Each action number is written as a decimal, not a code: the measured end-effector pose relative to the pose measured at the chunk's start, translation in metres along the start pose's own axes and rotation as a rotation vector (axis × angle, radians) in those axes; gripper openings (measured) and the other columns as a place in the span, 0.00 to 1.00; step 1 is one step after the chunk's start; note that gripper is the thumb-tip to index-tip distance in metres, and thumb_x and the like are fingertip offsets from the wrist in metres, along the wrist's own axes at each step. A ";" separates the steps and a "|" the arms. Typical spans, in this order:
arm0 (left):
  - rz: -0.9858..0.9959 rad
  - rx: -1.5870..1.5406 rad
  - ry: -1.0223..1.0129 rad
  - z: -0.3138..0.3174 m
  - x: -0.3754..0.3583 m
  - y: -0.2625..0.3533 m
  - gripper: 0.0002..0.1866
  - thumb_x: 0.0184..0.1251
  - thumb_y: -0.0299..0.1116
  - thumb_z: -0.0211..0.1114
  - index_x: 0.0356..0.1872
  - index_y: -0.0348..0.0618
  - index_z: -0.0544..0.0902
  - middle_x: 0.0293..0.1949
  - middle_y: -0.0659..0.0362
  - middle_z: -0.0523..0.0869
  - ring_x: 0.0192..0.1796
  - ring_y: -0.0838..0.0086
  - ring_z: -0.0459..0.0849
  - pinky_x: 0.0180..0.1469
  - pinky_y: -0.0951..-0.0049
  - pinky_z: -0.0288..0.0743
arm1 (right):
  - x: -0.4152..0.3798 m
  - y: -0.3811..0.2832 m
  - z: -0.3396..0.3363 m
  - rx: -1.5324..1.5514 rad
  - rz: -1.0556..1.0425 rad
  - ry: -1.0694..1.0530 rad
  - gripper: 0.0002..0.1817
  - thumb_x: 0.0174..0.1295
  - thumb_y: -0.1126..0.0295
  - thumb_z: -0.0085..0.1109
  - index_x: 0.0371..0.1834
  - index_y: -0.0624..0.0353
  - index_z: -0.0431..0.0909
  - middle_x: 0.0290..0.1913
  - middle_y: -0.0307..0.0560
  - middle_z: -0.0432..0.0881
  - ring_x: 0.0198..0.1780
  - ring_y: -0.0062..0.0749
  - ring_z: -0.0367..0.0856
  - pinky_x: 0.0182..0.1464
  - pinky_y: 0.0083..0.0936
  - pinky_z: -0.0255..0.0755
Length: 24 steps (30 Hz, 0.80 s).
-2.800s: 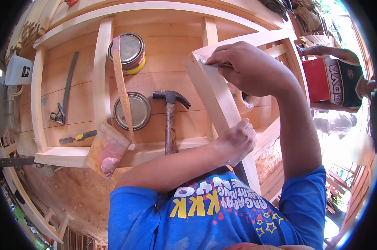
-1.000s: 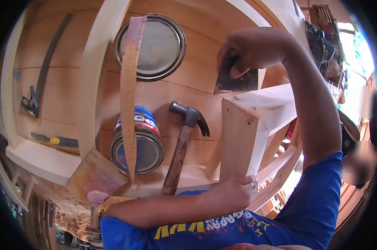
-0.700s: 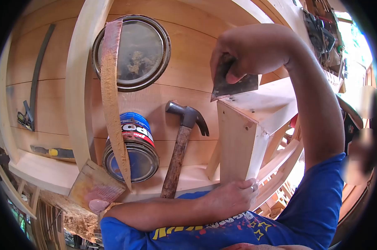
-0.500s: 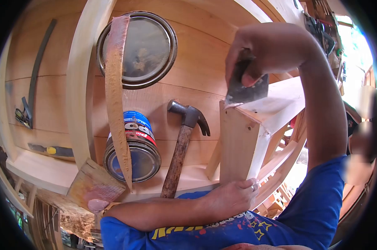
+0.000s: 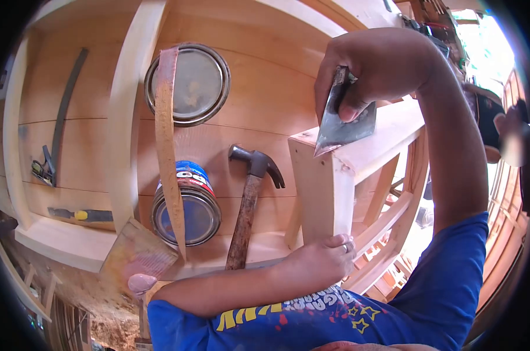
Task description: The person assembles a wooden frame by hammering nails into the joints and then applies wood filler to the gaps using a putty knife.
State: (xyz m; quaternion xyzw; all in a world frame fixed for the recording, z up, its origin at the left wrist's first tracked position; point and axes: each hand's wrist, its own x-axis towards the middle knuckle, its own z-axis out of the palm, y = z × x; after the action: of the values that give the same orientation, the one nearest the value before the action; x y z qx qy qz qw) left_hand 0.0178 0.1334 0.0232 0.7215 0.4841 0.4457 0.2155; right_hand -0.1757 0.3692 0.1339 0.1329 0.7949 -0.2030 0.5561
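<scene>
My right hand point(image 5: 382, 67), at the upper right, is closed around a putty knife point(image 5: 350, 126) with a dark, worn blade. One corner of the blade points down at the top end of a pale wooden post point(image 5: 323, 187), near its joint with a wooden rail point(image 5: 388, 140). Small nail holes show in the wood there. Low in the view, my left hand point(image 5: 323, 260), a ring on one finger, is wrapped against the post's near end; its fingertips are partly hidden. A claw hammer point(image 5: 247, 216) lies left of the post.
Two cans, a lidded one point(image 5: 200, 85) and a blue-labelled one point(image 5: 197, 213), stand behind a narrow wooden strip point(image 5: 166, 146). A board point(image 5: 133, 251) carries pink putty point(image 5: 142, 283). Farther left are a yellow-and-black tool point(image 5: 83, 215) and a dark strip point(image 5: 66, 111). Another person point(image 5: 510, 134) is at the right edge.
The putty knife has turned, so its blade now slants with a corner pointing down. The whole view has shifted slightly. My left hand stays at the post.
</scene>
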 end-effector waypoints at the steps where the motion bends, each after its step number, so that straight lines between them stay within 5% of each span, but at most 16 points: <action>1: 0.002 -0.017 -0.026 -0.003 0.001 0.000 0.12 0.62 0.34 0.62 0.44 0.46 0.86 0.52 0.61 0.87 0.65 0.72 0.82 0.76 0.70 0.63 | -0.007 0.004 -0.001 -0.011 -0.056 0.001 0.20 0.51 0.74 0.78 0.51 0.55 0.91 0.43 0.42 0.93 0.44 0.30 0.90 0.50 0.29 0.80; 5: -0.052 -0.138 -0.156 -0.011 0.005 0.001 0.12 0.65 0.36 0.63 0.47 0.47 0.86 0.57 0.60 0.86 0.69 0.72 0.79 0.76 0.68 0.62 | -0.031 0.024 0.022 -0.105 -0.116 0.146 0.19 0.59 0.67 0.75 0.55 0.51 0.89 0.46 0.45 0.93 0.48 0.36 0.90 0.54 0.33 0.79; 6: -0.051 -0.124 -0.175 -0.012 0.008 0.001 0.14 0.64 0.38 0.66 0.48 0.46 0.86 0.57 0.61 0.86 0.69 0.72 0.79 0.76 0.66 0.61 | -0.034 0.029 0.026 -0.098 -0.325 0.007 0.19 0.60 0.64 0.75 0.55 0.50 0.89 0.47 0.46 0.93 0.48 0.38 0.90 0.54 0.35 0.79; 9: -0.086 -0.076 -0.251 -0.013 0.013 0.011 0.22 0.59 0.46 0.76 0.53 0.49 0.87 0.61 0.63 0.86 0.70 0.71 0.79 0.78 0.61 0.57 | -0.087 0.025 0.065 0.011 -0.450 0.181 0.18 0.59 0.72 0.72 0.54 0.56 0.89 0.44 0.47 0.92 0.46 0.37 0.89 0.52 0.33 0.78; 16: -0.169 0.113 -0.291 -0.024 0.034 0.048 0.28 0.51 0.53 0.81 0.51 0.52 0.87 0.55 0.65 0.87 0.65 0.65 0.82 0.75 0.57 0.57 | -0.138 0.125 0.239 0.962 -0.568 0.987 0.22 0.64 0.74 0.69 0.62 0.58 0.84 0.52 0.46 0.90 0.52 0.32 0.88 0.59 0.31 0.80; 19: -0.164 0.207 -0.255 -0.014 0.046 0.059 0.26 0.50 0.57 0.81 0.43 0.50 0.89 0.46 0.63 0.89 0.55 0.62 0.85 0.66 0.57 0.64 | -0.153 0.179 0.324 1.449 -0.490 1.333 0.24 0.67 0.78 0.65 0.67 0.68 0.77 0.57 0.47 0.86 0.53 0.31 0.87 0.59 0.31 0.82; 24: -0.163 0.376 -0.169 0.020 0.064 0.057 0.20 0.56 0.58 0.78 0.34 0.52 0.90 0.31 0.63 0.89 0.38 0.63 0.88 0.55 0.58 0.69 | -0.145 0.231 0.405 2.080 -0.662 1.763 0.23 0.65 0.80 0.65 0.64 0.64 0.77 0.51 0.45 0.87 0.52 0.31 0.89 0.57 0.34 0.85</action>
State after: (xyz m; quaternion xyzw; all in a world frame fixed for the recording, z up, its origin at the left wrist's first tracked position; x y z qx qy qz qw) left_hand 0.0723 0.1678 0.0830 0.7424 0.5955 0.2666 0.1522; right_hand 0.3114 0.3843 0.1083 0.3695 0.3597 -0.6619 -0.5441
